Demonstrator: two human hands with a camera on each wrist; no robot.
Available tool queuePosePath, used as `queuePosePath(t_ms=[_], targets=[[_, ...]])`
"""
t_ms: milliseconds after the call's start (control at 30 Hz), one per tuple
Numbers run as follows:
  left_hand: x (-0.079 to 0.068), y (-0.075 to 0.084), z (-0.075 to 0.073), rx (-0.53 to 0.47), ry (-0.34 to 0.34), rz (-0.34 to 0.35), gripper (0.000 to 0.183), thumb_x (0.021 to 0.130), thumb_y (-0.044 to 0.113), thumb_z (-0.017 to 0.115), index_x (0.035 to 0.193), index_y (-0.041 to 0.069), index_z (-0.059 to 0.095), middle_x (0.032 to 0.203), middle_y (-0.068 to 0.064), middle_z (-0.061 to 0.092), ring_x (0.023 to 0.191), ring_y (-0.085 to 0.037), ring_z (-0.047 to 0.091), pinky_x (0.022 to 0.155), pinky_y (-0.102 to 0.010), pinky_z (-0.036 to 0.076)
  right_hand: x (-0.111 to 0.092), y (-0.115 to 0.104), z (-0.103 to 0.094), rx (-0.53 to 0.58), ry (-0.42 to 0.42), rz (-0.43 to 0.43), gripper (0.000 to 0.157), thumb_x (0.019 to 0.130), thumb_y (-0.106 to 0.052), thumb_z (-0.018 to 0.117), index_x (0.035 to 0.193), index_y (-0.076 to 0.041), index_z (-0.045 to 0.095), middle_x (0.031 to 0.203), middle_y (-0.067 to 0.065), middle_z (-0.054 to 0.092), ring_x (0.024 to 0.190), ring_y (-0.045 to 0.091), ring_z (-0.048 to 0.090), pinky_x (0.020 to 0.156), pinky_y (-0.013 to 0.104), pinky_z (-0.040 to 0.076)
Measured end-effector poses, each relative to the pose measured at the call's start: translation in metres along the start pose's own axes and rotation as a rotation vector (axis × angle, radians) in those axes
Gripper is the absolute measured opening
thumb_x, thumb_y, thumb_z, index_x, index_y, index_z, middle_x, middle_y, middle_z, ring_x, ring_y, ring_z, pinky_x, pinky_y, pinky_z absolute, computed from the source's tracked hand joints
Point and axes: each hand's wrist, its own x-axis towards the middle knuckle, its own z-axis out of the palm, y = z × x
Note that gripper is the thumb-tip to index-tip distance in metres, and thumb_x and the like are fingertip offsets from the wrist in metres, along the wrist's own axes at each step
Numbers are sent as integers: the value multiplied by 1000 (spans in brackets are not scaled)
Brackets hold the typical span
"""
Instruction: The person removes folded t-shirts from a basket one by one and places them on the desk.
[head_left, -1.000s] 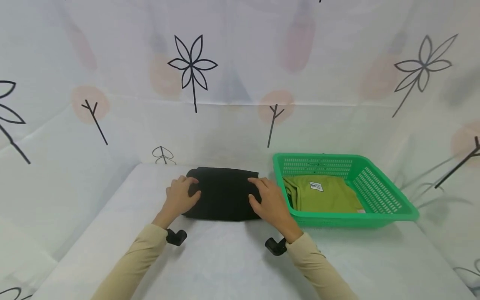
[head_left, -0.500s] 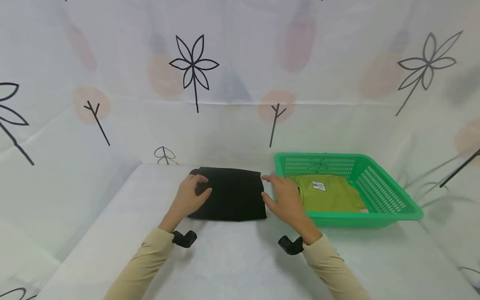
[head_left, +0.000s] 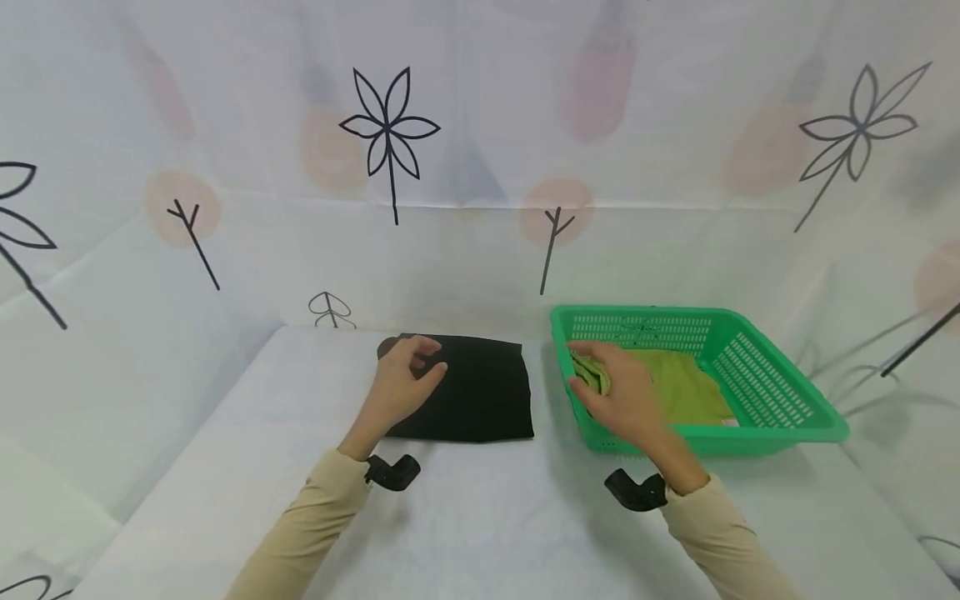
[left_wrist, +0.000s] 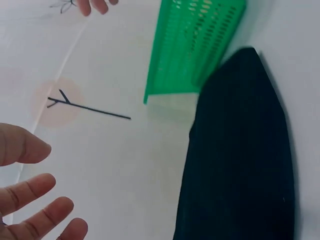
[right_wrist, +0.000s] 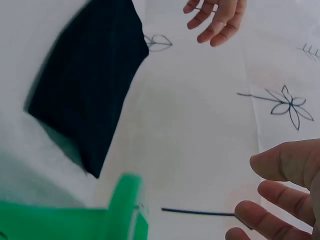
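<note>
Cloth (head_left: 480,396) laid on bench (head_left: 487,533) beside basket (head_left: 765,434).
Left hand (head_left: 401,387) is held over cloth, right hand (head_left: 626,396) over basket; fingers (left_wrist: 32,192) of both are relaxed, released.

2 beige-sleeved arms, the left arm (head_left: 307,517) and the right arm (head_left: 720,533), stretch forward and angle inward. The left grip (head_left: 401,383) and right grip (head_left: 624,393) face each other, well apart and relaxed, each thumb (right_wrist: 282,162) parted from gently bent fingers (right_wrist: 262,218).
</note>
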Motion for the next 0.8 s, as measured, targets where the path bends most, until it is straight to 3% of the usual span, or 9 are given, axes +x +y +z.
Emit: queuePosePath(t_ms=[267, 467, 600, 733, 800], targets=[[10, 21, 13, -215, -22, -26, 30, 88, 9, 68, 116, 2, 63, 113, -15, 63, 95, -31, 62, 84, -46, 50, -3, 7, -40, -47, -27, 61, 38, 82, 1, 72, 119, 1, 63, 112, 15, 65, 98, 33, 60, 78, 50, 47], [15, 36, 25, -345, -59, -106, 27, 89, 10, 68, 116, 6, 64, 113, -11, 63, 97, -25, 61, 84, -42, 50, -3, 7, -69, -96, -55, 90, 37, 84, -4, 73, 120, -3, 64, 112, 14, 67, 96, 31, 62, 76, 50, 45], [19, 47, 32, -426, -78, -139, 27, 91, 10, 67, 117, 6, 64, 113, -9, 62, 99, -25, 60, 83, -41, 50, -4, 12, -84, -96, -62, 125, 36, 86, -7, 72, 121, -7, 64, 112, 8, 67, 96, 16, 60, 77, 38, 44], [23, 56, 41, -526, -129, -182, 28, 92, 10, 66, 119, 5, 63, 114, -14, 61, 98, -27, 60, 83, -40, 50, -5, 16, -98, -38, -51, 168, 35, 88, -7, 71, 122, -11, 64, 112, -4, 66, 94, -3, 57, 76, 21, 43], [26, 60, 46, -578, -160, -214, 28, 93, 11, 65, 120, 4, 62, 115, -15, 60, 98, -28, 60, 84, -39, 50, -6, 18, -104, 5, -51, 200, 34, 89, -8, 70, 123, -11, 64, 112, -8, 65, 94, -6, 57, 75, 16, 42]])
